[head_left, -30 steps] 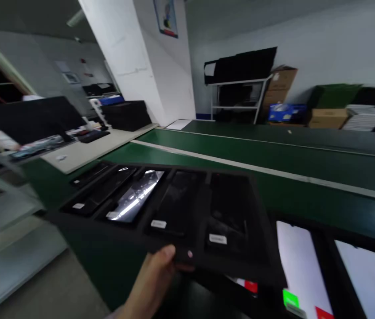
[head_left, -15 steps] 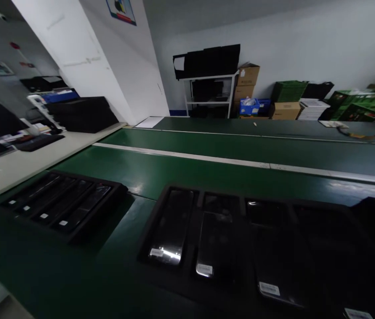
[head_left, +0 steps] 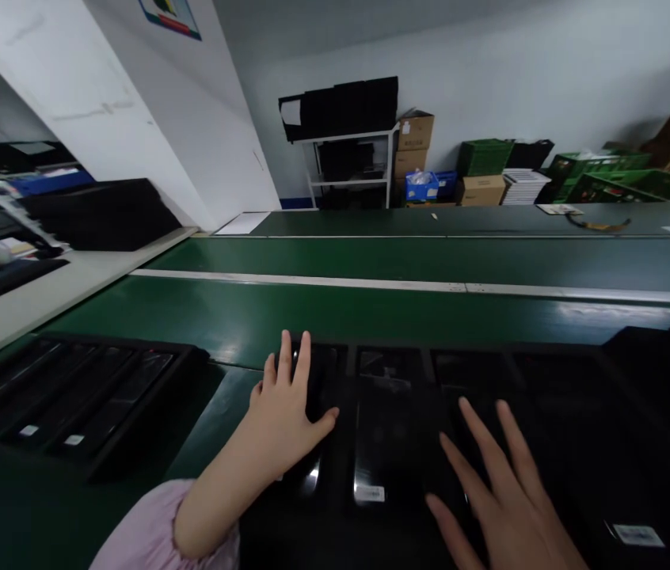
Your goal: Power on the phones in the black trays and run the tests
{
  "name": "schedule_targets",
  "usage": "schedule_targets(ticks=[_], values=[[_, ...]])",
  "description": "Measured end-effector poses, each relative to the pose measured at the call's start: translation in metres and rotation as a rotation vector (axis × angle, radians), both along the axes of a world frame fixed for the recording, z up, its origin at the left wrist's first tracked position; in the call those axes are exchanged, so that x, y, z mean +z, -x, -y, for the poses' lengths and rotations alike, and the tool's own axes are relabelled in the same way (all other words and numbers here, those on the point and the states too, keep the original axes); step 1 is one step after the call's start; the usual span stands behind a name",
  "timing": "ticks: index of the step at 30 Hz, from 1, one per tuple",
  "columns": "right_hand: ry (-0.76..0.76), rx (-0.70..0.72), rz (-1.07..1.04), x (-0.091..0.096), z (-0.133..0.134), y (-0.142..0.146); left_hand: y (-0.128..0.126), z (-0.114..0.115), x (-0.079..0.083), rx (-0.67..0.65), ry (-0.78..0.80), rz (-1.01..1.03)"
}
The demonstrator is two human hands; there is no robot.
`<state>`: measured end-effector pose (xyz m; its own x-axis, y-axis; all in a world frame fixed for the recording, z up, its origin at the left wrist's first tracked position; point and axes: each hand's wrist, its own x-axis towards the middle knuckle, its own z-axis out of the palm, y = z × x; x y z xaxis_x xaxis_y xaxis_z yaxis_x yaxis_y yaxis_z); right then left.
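The left hand (head_left: 281, 416) is palm down left of centre, its fingers (head_left: 302, 360) spread toward the far side and its thumb (head_left: 324, 426) stretched out to the right. Its forearm (head_left: 216, 499) slants in from the near left. The right hand (head_left: 513, 511) is nearer, also palm down, with fingers fanned toward the far left.

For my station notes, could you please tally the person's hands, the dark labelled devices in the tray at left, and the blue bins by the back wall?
Left hand and right hand: 2
Dark labelled devices in left tray: 4
Blue bins: 2
Total: 8
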<state>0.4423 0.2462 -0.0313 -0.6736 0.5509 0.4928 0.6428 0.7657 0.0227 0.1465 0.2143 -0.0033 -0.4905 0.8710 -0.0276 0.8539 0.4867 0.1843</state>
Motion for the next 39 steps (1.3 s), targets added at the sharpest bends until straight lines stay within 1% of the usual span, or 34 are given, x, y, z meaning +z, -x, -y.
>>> schedule_targets(ticks=[1,3,6,8,10,12,14,17,19,21,23,24,25,28,30,31,33,35,37,39], values=[[-0.011,0.007,0.039,0.002,-0.001,0.013,0.000,0.002,-0.001,-0.009,-0.008,-0.004],[-0.015,-0.001,0.046,0.004,-0.003,0.036,0.001,0.006,-0.001,-0.007,-0.003,0.007],[-0.025,-0.021,0.033,0.002,-0.004,0.060,0.008,0.006,0.000,-0.029,-0.018,0.007],[-0.053,-0.065,0.032,-0.002,-0.003,0.070,0.013,0.001,0.000,-0.051,-0.020,-0.004],[-0.045,-0.100,0.036,-0.005,-0.001,0.077,0.016,-0.005,0.000,-0.076,0.008,0.007],[0.014,-0.112,0.035,-0.003,0.002,0.082,0.018,-0.009,-0.002,-0.086,0.039,0.029],[0.088,-0.106,0.027,0.004,0.003,0.085,0.016,-0.012,-0.005,-0.075,0.019,0.032],[0.118,-0.116,-0.004,0.017,0.001,0.080,0.013,-0.013,-0.010,-0.074,-0.116,0.042],[0.055,-0.164,-0.039,0.025,-0.003,0.066,0.013,-0.012,-0.011,-0.069,-0.187,0.087],[-0.062,-0.300,-0.062,0.029,-0.009,0.045,0.014,-0.010,-0.010,-0.048,-0.203,0.136],[-0.177,-0.448,-0.030,0.027,-0.016,0.023,0.016,-0.007,-0.012,-0.059,-0.193,0.156],[-0.219,-0.491,-0.006,0.024,-0.019,0.013,0.018,-0.005,-0.014,-0.081,-0.192,0.153],[-0.243,-0.502,0.020,0.021,-0.023,0.006,0.019,-0.004,-0.017,-0.102,-0.201,0.143],[-0.243,-0.449,0.045,0.013,-0.029,-0.004,0.026,-0.001,-0.030,-0.111,-0.280,0.083],[-0.205,-0.431,0.028,0.011,-0.030,-0.001,0.031,0.000,-0.035,-0.108,-0.314,0.053],[-0.182,-0.437,0.008,0.010,-0.030,0.001,0.034,0.000,-0.036,-0.109,-0.305,0.053],[-0.134,-0.440,-0.050,0.010,-0.030,0.006,0.039,-0.001,-0.035,-0.104,-0.248,0.085],[-0.079,-0.413,-0.109,0.011,-0.029,0.008,0.038,0.000,-0.030,-0.071,-0.188,0.132],[-0.022,-0.364,-0.155,0.012,-0.029,0.006,0.031,0.001,-0.024,-0.047,-0.187,0.171],[0.039,-0.311,-0.174,0.015,-0.032,0.001,0.020,0.003,-0.019,-0.043,-0.222,0.206]])
